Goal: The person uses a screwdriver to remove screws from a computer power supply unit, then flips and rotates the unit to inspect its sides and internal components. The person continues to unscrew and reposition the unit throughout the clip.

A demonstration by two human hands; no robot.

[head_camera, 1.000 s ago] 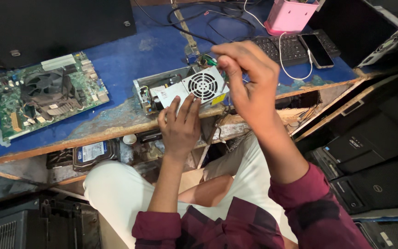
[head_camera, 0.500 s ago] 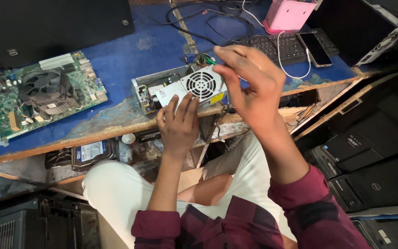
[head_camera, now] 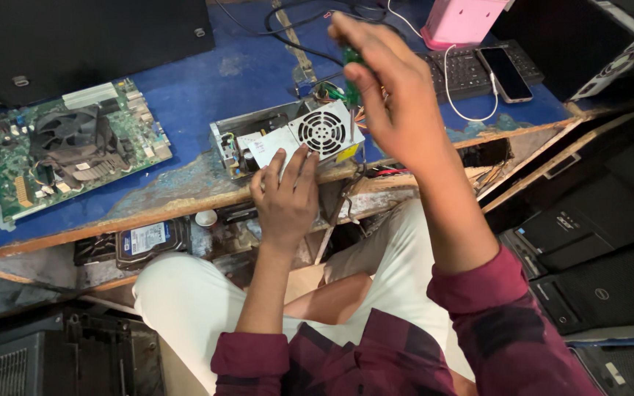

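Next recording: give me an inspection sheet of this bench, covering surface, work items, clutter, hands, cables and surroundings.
Surface: blue table, paint worn through along the near edge.
Job's things: power supply unit with a round fan grille, lying at the table edge; green-handled screwdriver, shaft pointing down at the unit.
Clutter: motherboard with a black cooler fan at left; hard drive on the shelf below; phone, keyboard and pink box at right.
Hands: left hand flat on the unit's near side; right hand in a grip on the screwdriver.
Cables: black cables behind the unit; white cable across the keyboard.
Surroundings: black computer towers at right.
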